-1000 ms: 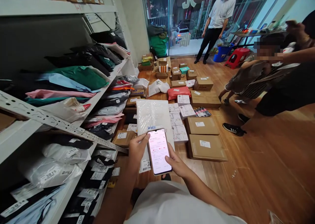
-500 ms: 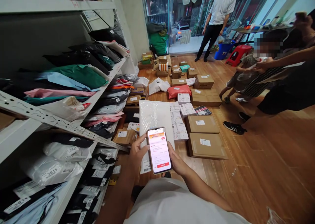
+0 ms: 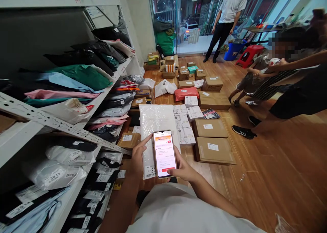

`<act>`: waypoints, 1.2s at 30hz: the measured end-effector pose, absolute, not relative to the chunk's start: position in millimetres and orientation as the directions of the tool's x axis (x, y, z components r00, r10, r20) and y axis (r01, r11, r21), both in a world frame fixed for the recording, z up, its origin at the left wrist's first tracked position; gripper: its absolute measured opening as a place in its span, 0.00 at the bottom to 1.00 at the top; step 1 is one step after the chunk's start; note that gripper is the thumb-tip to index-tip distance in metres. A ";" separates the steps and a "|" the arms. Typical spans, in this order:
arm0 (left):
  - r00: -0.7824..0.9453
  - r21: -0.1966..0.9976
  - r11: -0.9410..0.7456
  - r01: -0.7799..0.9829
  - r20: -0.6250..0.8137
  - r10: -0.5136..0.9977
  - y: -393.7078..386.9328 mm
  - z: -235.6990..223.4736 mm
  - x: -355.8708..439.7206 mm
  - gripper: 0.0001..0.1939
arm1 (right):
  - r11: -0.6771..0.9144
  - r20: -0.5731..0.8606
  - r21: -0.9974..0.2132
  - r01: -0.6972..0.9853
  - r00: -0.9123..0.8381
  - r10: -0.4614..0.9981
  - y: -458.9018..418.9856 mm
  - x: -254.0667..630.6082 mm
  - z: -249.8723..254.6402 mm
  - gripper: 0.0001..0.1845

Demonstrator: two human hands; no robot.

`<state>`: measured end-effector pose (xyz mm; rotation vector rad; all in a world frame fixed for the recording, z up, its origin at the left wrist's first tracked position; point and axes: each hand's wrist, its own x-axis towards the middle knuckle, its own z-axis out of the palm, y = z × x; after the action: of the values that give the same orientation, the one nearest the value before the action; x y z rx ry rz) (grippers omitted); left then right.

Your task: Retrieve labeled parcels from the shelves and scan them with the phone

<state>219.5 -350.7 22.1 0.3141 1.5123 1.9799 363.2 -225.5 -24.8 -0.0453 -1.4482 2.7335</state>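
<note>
My right hand (image 3: 180, 166) is closed around the right side of a smartphone (image 3: 164, 154), its thumb over the red button low on the lit screen. Behind the phone is a white bubble mailer (image 3: 155, 120) with a printed label at its lower end. My left hand (image 3: 139, 154) is closed at the mailer's left edge. A finger of it reaches across to the phone's upper left side. Which fingers lie under the mailer is hidden.
White shelves (image 3: 102, 89) full of bagged parcels stand on the left. Cardboard boxes (image 3: 214, 149), white printed boxes (image 3: 186, 135) and a red parcel (image 3: 186, 93) lie on the wooden floor. A person in a white shirt (image 3: 234, 4) stands by the glass door; others are at right.
My left thumb has come off the phone's edge, and my right thumb has moved onto the lower screen. The mailer has shifted slightly left relative to the phone.
</note>
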 end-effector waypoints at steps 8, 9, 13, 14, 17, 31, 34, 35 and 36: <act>-0.850 0.908 -0.197 -0.371 -0.246 0.466 -371.0 17.7 215.7 0.34 | -0.520 -0.061 -0.854 -0.013 -0.990 0.125 -214.9 374.3 -29.4 0.56; -0.852 0.908 -0.193 -0.372 -0.252 0.458 -372.7 17.1 215.5 0.35 | -0.518 -0.076 -0.855 -0.008 -0.987 0.140 -213.3 375.8 -29.1 0.58; -0.867 0.921 -0.176 -0.349 -0.246 0.433 -377.6 17.0 215.3 0.37 | -0.517 -0.092 -0.856 -0.009 -0.982 0.168 -209.7 379.8 -25.1 0.62; -0.870 0.927 -0.162 -0.339 -0.243 0.428 -378.6 17.3 215.4 0.37 | -0.515 -0.090 -0.857 -0.010 -0.982 0.167 -209.6 380.4 -24.0 0.61; -0.869 0.941 -0.110 -0.322 -0.247 0.428 -380.8 18.2 216.3 0.39 | -0.508 -0.075 -0.862 -0.014 -0.985 0.153 -210.7 381.7 -22.4 0.56; -0.895 0.948 -0.131 -0.290 -0.220 0.388 -379.4 27.2 232.2 0.37 | -0.500 -0.054 -0.865 -0.038 -0.984 0.168 -215.1 388.2 -28.6 0.54; -0.895 0.952 -0.113 -0.286 -0.223 0.387 -379.8 27.9 233.0 0.38 | -0.505 -0.064 -0.863 -0.028 -0.984 0.165 -215.8 389.0 -29.3 0.54; -0.894 0.952 -0.112 -0.286 -0.224 0.388 -379.8 27.8 233.2 0.38 | -0.508 -0.067 -0.861 -0.027 -0.984 0.165 -215.9 389.5 -29.5 0.55; -0.894 0.951 -0.114 -0.287 -0.224 0.388 -379.6 27.6 233.5 0.38 | -0.511 -0.067 -0.859 -0.028 -0.984 0.166 -215.9 390.2 -29.9 0.55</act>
<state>233.5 -379.6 27.6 0.1108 1.7248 2.0541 390.2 -215.9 -29.9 -0.2140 -1.4913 2.6285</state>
